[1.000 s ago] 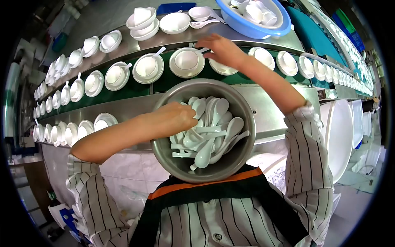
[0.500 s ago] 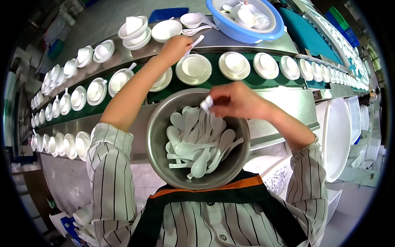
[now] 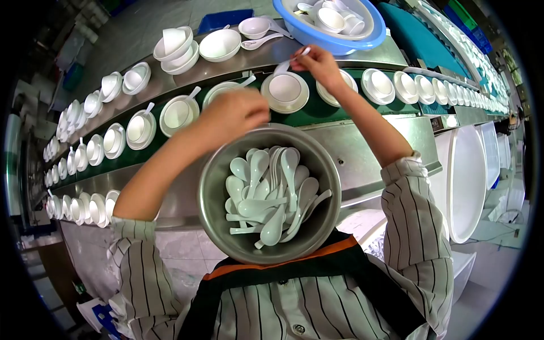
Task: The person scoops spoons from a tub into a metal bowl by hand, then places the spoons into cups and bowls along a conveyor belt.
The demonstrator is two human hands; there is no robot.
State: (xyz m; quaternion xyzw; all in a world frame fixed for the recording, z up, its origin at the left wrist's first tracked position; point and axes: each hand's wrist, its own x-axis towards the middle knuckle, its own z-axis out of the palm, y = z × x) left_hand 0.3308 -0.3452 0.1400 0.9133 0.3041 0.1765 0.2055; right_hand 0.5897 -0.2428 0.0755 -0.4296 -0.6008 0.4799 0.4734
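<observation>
My right hand pinches a white soup spoon by its handle above the green belt. The spoon's bowl end points down at a white bowl on a saucer. My left hand hangs over the upper left rim of a steel basin, its fingers curled downward, blurred and partly hidden. Many white spoons lie heaped in the basin. Beside my left hand, a spoon handle sticks out from a partly covered bowl and saucer.
Bowls on saucers line the green belt, several on the left with spoons. Stacked bowls and a blue basin of crockery stand on the steel ledge behind. A large white tub is at right.
My right hand has moved from above the spoon heap out to the belt with a spoon. My left hand has drawn back toward the basin, leaving its spoon. The belt's bowls have shifted.
</observation>
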